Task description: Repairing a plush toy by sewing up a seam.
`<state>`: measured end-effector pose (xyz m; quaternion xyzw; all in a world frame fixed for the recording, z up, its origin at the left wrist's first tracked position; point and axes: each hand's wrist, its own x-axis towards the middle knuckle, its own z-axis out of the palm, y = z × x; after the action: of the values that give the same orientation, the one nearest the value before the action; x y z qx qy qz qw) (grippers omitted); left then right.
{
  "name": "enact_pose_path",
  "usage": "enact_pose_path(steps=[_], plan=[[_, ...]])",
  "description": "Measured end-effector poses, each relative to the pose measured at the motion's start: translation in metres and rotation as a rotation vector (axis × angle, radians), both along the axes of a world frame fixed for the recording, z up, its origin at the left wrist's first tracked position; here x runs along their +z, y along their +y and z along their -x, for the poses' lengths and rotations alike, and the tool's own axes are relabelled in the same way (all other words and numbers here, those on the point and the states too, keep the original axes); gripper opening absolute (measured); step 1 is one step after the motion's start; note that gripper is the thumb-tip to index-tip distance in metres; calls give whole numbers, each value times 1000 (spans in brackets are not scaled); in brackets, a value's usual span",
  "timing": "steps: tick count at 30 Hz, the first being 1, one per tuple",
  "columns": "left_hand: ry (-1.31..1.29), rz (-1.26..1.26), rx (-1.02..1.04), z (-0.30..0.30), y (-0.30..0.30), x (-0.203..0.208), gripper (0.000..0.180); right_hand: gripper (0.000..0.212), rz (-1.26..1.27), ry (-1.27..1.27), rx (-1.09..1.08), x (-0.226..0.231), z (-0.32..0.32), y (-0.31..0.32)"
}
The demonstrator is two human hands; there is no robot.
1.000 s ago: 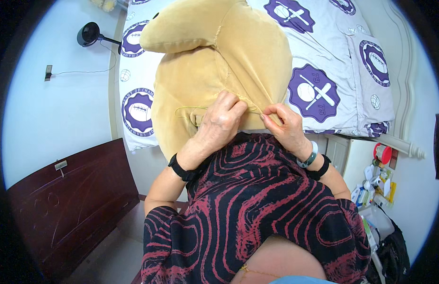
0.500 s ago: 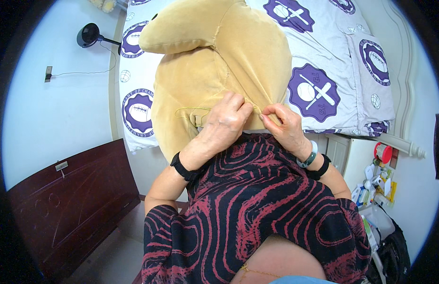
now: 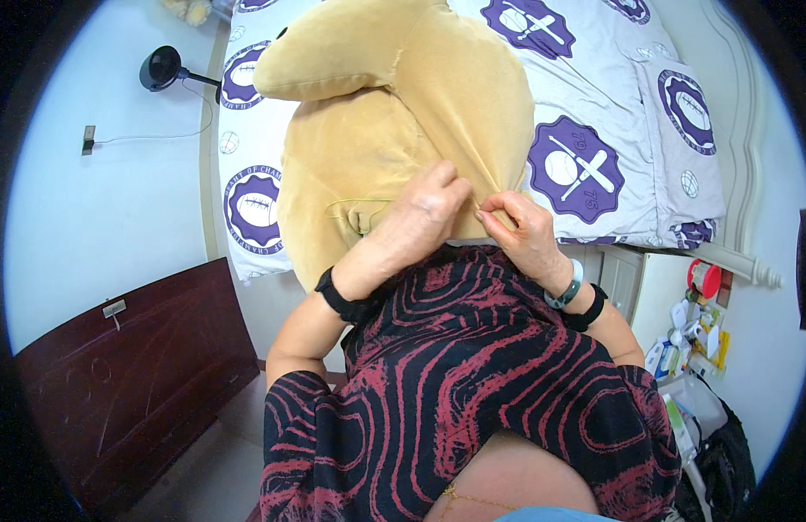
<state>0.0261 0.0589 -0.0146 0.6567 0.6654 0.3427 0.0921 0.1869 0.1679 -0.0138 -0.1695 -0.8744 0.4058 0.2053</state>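
Observation:
A large tan plush toy (image 3: 351, 130) lies over the near edge of the bed and reaches toward my lap. My left hand (image 3: 429, 204) is closed low on it, knuckles up, and hides whatever its fingertips hold. A thin yellow thread (image 3: 358, 200) loops out across the plush to the left of that hand, above a puckered fold in the cloth. Just to the right, my right hand (image 3: 518, 219) pinches the plush cloth along a seam between thumb and forefinger. The fingertips of the two hands are a short way apart.
Beneath the toy is a bed with a white and purple printed cover (image 3: 586, 87). A dark red wooden panel (image 3: 142, 374) stands at the left, with a black fan-like device (image 3: 162, 68) beyond. On the right, a white cabinet (image 3: 651, 291) bears a red spool (image 3: 704, 279) and small packages.
My left hand has shifted slightly up and to the right, toward my right hand. The right hand keeps its pinch in nearly the same place.

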Motion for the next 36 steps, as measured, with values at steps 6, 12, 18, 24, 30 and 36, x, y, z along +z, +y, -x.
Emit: enact_pose_path(steps=[6,12,18,24,30,36], plan=[[-120,-13,-30,15,-4,10,6,11,-13,-7,-20,2,1,0],[-193,46,-51,21,-3,8,8,9,12,-12,-21,2,1,-1],[-262,101,-87,28,-1,4,7,8,38,-45,-36,3,0,-2],[-334,162,-95,32,0,-1,6,8,69,-75,-40,3,0,-1],[-389,186,-98,36,-1,-5,5,9,91,-93,-40,4,1,-1],[-406,199,-125,40,-2,-7,6,9,86,-40,-52,-5,2,-3]])
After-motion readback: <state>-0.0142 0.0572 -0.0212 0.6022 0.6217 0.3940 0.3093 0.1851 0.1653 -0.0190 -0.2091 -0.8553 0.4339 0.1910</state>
